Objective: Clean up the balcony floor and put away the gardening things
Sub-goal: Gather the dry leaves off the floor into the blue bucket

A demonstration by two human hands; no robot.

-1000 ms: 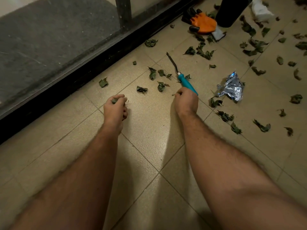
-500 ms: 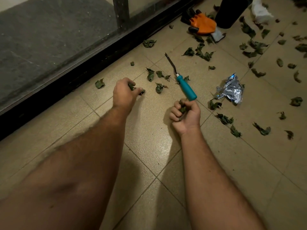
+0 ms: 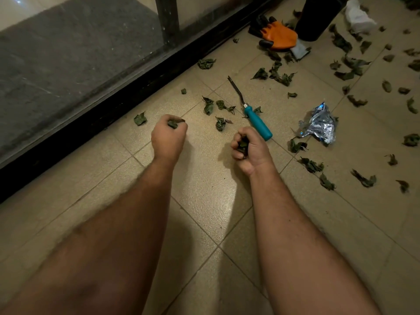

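Left hand: the left hand [image 3: 168, 138] is curled tight around a few dry leaves [image 3: 174, 123], well left of the weeding tool [image 3: 252, 112].
Right hand: the right hand [image 3: 248, 149] is clenched on a wad of leaves, just below the tool's teal handle.
Floor: loose leaves lie scattered on the tiled floor [image 3: 204, 201] around the tool.
Wrapper: a crumpled foil wrapper [image 3: 319, 126] lies right of the tool.
Glove: an orange glove [image 3: 276, 34] lies beyond the tool's tip.

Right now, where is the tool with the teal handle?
The teal-handled tool lies on the floor tiles, just beyond the right hand, left of the crumpled foil wrapper.
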